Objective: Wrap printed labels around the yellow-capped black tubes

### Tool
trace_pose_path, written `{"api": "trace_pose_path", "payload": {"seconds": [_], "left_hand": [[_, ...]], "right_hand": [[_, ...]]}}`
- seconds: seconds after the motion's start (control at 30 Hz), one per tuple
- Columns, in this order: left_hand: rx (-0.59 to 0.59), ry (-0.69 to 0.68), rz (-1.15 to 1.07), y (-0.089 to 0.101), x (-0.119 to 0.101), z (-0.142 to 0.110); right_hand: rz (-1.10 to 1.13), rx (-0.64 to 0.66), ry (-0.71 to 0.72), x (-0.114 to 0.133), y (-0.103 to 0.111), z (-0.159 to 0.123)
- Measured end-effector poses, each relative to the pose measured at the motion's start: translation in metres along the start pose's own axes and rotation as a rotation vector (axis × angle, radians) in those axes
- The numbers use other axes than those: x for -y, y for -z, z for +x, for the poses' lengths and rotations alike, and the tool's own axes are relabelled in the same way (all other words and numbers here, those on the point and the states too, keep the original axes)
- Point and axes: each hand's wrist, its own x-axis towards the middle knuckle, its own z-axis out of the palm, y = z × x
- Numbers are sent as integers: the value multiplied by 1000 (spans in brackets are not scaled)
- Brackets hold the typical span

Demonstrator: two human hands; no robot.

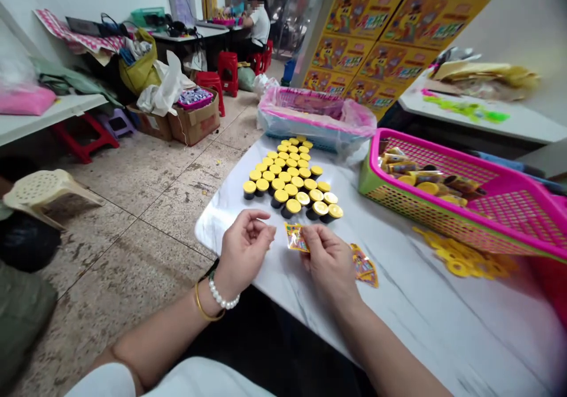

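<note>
Yellow-lidded tubs (293, 207) stand grouped, lids already on, at twelve o'clock from the printed packet (295, 237) pinched in the right hand (330, 261), the left hand (241, 252) empty, thumb and forefinger apart, with loose packets (365, 267) unheld at four o'clock.

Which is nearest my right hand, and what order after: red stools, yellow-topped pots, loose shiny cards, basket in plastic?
1. Loose shiny cards, just beside your right hand.
2. Yellow-topped pots, ahead and left.
3. Basket in plastic, past the pots.
4. Red stools, far off, left.
</note>
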Motion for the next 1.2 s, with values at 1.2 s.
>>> {"api": "trace_pose_path", "payload": {"seconds": [1.2], "left_hand": [[-23,64,-33,-3,2,-12]], "right_hand": [[-196,-104,228,6,-4,-6]]}}
